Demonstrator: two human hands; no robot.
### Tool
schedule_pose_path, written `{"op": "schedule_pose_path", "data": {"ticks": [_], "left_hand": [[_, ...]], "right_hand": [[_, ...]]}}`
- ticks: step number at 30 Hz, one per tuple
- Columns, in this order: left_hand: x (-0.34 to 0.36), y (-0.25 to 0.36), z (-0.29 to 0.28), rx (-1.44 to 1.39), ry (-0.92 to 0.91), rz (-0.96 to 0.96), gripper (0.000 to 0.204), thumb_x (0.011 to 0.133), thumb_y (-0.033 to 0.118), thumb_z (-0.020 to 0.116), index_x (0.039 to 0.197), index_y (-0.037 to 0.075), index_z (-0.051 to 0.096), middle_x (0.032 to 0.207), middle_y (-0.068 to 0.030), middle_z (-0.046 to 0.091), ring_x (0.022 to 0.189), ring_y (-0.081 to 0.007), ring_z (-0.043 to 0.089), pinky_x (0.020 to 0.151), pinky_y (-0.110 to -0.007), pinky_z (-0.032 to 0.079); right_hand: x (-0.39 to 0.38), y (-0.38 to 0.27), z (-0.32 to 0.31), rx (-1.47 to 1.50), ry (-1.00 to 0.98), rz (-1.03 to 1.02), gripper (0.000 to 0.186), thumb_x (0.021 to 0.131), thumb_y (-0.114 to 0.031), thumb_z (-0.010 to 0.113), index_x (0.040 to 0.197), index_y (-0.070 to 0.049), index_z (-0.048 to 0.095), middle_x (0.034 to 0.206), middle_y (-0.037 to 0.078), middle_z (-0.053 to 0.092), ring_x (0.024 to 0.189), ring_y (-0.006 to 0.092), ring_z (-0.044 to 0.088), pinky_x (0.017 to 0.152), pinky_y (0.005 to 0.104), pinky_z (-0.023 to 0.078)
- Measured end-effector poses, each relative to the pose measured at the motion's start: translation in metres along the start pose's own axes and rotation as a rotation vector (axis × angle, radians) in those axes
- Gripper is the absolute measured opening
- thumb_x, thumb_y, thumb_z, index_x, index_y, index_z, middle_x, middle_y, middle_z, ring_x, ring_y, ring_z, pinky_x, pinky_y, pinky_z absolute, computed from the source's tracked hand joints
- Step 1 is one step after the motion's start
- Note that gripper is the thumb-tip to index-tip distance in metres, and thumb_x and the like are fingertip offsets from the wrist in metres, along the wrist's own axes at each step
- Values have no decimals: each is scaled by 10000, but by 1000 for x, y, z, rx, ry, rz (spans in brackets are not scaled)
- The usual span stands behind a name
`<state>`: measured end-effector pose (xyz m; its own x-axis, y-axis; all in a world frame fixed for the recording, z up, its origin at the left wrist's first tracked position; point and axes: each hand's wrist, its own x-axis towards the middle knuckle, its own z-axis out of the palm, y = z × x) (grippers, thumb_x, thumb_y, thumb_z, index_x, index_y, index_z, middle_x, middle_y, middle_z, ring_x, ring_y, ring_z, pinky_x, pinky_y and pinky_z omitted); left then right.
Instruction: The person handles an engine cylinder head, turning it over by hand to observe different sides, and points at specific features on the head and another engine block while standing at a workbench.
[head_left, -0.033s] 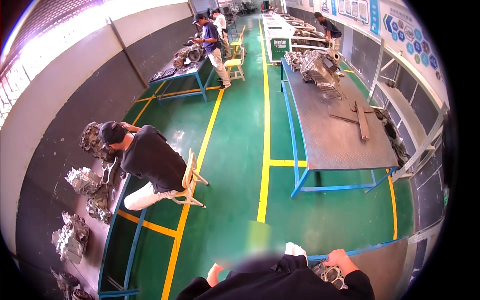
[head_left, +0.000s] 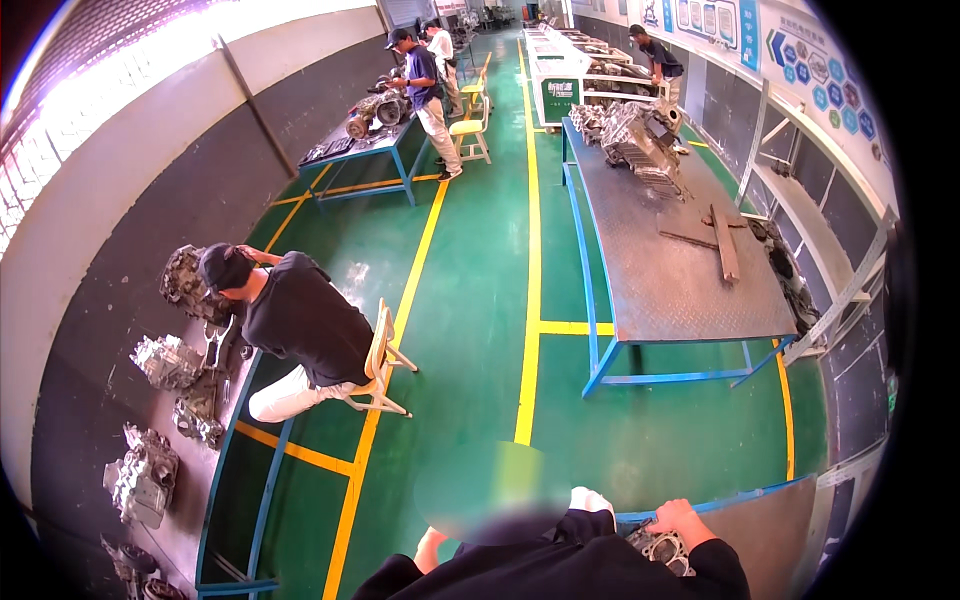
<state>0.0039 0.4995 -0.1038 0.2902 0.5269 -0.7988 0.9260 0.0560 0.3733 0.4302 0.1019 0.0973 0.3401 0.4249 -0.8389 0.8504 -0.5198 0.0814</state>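
Note:
At the lower edge, my right hand (head_left: 678,515) comes out of a black sleeve with its fingers curled. It is at the top edge of a grey metal engine part with round openings (head_left: 668,552), on the near workbench (head_left: 765,540). Whatever is inside the fingers is hidden. My left hand (head_left: 430,548) is low at the left of my dark top, away from the bench. Its fingers are covered by a blurred patch and the clothing, so its grip does not show.
A blue-framed metal table (head_left: 690,290) ahead right bears an engine block (head_left: 640,145) and crossed bars (head_left: 724,245). At left, a seated person (head_left: 300,315) faces a bench (head_left: 190,490) with engine parts. A yellow chair (head_left: 470,127) stands beyond; several people work farther back.

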Motion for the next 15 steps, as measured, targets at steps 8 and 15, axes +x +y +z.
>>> {"op": "schedule_pose_path", "data": {"ticks": [8, 15], "left_hand": [[7, 51, -19, -190, -23, 13, 297, 793, 294, 481, 897, 42, 600, 792, -50, 585, 672, -174, 532, 583, -327, 455], [14, 54, -25, -150, -38, 82, 344, 810, 319, 472, 1039, 96, 599, 891, -51, 616, 726, -190, 563, 656, -329, 455]], "right_hand": [[23, 0, 11, 35, -47, -80, 513, 712, -505, 524, 943, -65, 648, 990, 164, 612, 943, 317, 578, 819, 396, 457], [15, -3, 14, 27, -34, -98, 483, 732, -476, 519, 916, -49, 649, 944, 170, 622, 926, 326, 579, 812, 398, 456]]}}
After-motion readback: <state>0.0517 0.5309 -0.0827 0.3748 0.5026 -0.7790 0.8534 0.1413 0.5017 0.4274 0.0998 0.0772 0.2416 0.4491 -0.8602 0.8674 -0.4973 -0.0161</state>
